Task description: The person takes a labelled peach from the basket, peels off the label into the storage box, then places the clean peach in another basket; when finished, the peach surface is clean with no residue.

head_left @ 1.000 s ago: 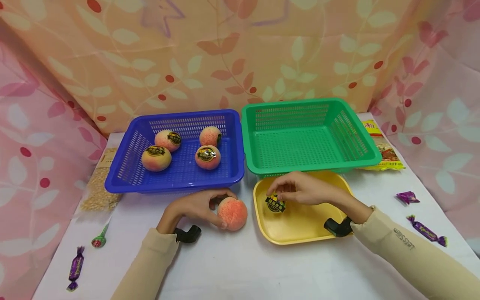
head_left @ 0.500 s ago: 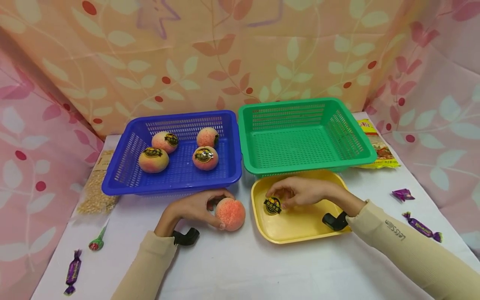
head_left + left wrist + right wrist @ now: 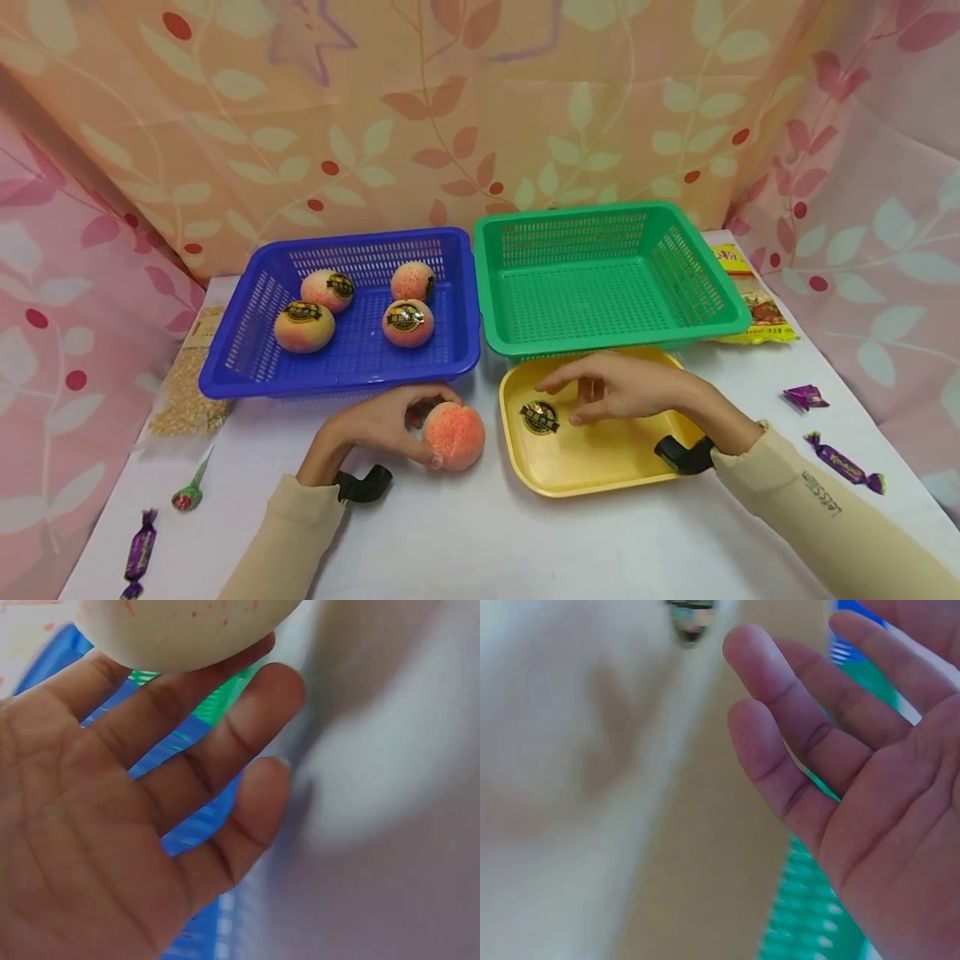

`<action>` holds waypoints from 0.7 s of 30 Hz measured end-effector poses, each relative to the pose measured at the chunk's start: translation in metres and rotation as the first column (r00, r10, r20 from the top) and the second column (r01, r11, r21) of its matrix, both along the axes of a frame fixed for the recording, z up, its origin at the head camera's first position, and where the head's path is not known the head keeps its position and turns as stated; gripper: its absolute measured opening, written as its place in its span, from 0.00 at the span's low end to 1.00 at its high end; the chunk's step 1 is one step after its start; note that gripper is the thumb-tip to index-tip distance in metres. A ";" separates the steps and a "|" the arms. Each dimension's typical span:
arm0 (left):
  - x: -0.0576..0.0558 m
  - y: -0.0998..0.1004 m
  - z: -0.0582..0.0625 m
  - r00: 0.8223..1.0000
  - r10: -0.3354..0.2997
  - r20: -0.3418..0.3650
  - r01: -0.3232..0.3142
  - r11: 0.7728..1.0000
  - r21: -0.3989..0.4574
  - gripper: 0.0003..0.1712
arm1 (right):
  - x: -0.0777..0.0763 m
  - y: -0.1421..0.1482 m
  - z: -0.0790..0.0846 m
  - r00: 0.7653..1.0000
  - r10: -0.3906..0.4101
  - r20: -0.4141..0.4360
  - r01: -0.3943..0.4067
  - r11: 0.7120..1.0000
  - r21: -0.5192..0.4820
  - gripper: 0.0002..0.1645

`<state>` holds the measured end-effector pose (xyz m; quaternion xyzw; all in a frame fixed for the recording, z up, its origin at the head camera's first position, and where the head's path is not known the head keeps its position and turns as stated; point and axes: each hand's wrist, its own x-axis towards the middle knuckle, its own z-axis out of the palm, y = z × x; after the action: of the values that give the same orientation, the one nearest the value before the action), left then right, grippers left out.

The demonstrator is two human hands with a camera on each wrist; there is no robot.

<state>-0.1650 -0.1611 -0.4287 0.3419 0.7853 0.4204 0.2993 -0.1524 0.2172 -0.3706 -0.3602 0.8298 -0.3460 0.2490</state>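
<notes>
My left hand (image 3: 378,425) grips a peach (image 3: 454,438) by its side, thumb in front and fingers behind, just in front of the blue basket (image 3: 330,385). In the left wrist view the peach's pale underside (image 3: 184,634) sits against the fingers. A black-and-gold oval sticker (image 3: 540,417) lies at the left of the yellow tray (image 3: 600,471). Over that tray hovers my right hand (image 3: 626,385), thumb and fingers spread apart and holding nothing, just right of the sticker. The right wrist view shows its fingers (image 3: 802,735) loosely bent.
Several peaches with stickers, one a yellowish peach (image 3: 303,327), lie in the blue basket. A green basket (image 3: 577,292) stands beside it. A bag of kernels (image 3: 187,383) and a yellow packet (image 3: 757,304) flank them. Wrapped candies (image 3: 843,462) and a lollipop (image 3: 187,497) lie toward the sides.
My right thumb and fingers have spread and drawn off the sticker, which now lies apart from them in the tray. The left hand keeps its hold on the peach. The head view shifts slightly.
</notes>
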 end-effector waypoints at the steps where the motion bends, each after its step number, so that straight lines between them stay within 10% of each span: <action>1: 0.001 0.000 0.003 1.000 -0.011 -0.006 0.011 1.000 0.009 0.35 | 0.003 0.004 0.004 1.000 -0.016 -0.010 0.015 1.000 -0.021 0.27; 5: 0.009 0.000 0.019 0.996 -0.082 -0.039 0.084 0.995 0.056 0.34 | 0.010 0.025 0.019 0.989 -0.123 -0.087 0.109 0.982 -0.152 0.23; 8: 0.013 0.004 0.038 0.990 -0.124 -0.066 0.130 0.987 0.093 0.34 | 0.011 0.045 0.026 0.938 -0.275 -0.212 0.209 0.935 -0.287 0.22; 16: 0.004 0.027 0.096 0.974 -0.156 -0.164 0.189 0.958 0.217 0.34 | 0.000 0.095 0.015 0.549 -0.713 -0.436 0.595 0.700 -0.394 0.30; 21: -0.024 0.052 0.115 0.976 -0.095 -0.195 0.154 0.936 0.316 0.36 | -0.008 0.121 -0.001 0.497 -0.721 -0.482 0.734 0.646 -0.210 0.49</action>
<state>-0.1886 -0.1089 -0.3139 0.4720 0.7042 0.4939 0.1933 -0.1606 0.3386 -0.3711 -0.0542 0.9413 -0.2961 -0.1526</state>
